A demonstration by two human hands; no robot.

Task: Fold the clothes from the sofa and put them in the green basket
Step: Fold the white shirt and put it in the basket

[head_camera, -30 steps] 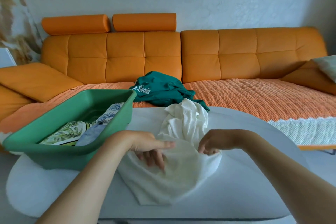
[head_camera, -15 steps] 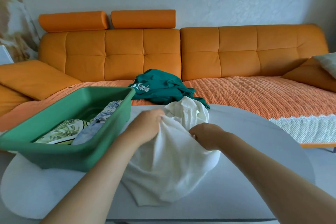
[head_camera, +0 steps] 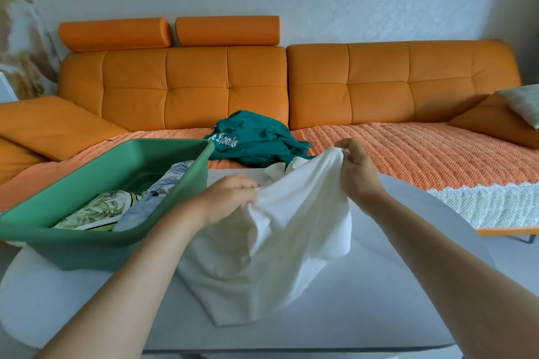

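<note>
change: right hand [head_camera: 358, 172] now higher and further right than half a second ago, up level with the sofa seat edge; left hand [head_camera: 230, 198] sits about where it was, beside the basket corner; the hands were close together before, now spread apart with cloth stretched between them
right hand: fingertips pinch a bunched top edge of the white garment [head_camera: 285, 242], holding it off the table
left hand: fingers curled into the cloth's left edge, gripping it low
white garment: more opened out than before; upper part lifted and slanting down from right hand to left; lower part still lies crumpled on the white table [head_camera: 379, 315]
green basket [head_camera: 87, 239]: on the table's left end, just left of the left hand; unmoved
in basket: folded clothes [head_camera: 96, 208], leaf print, plain blue and a blue-white print, side by side
teal garment [head_camera: 256, 140]: unfolded heap with white lettering on the sofa [head_camera: 379, 87] seat, behind the basket's far right corner
around: orange woven throw [head_camera: 408, 148] over the seat; cushion [head_camera: 495, 119] at far right
in the way: left forearm crosses the basket's near right corner; the raised cloth hides the table's far edge and the teal heap's lower right fringe
</note>
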